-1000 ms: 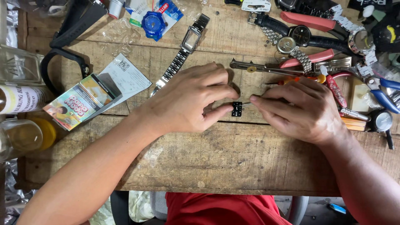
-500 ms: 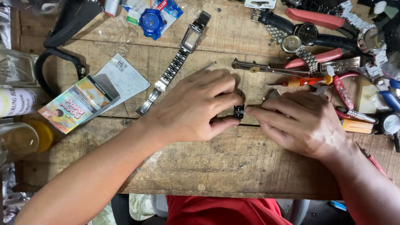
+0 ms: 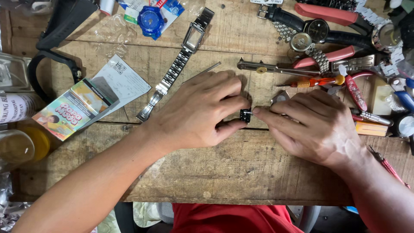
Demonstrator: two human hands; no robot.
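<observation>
Hands shifted slightly right; left hand (image 3: 196, 114) pinches tiny stiff black part (image 3: 245, 115) by its sides, right hand (image 3: 321, 127) pressing thin pin (image 3: 249, 112) in; light, easily dropped.

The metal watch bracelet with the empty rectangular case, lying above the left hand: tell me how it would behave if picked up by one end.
The metal watch bracelet is built of many small links, so it would probably hang limp and swing rather than stay stiff. Being steel-looking, it is likely heavy for its size. Its smooth, shiny links might slip through fingers, yet it lies flat on the wooden table, so rolling seems unlikely.
</observation>
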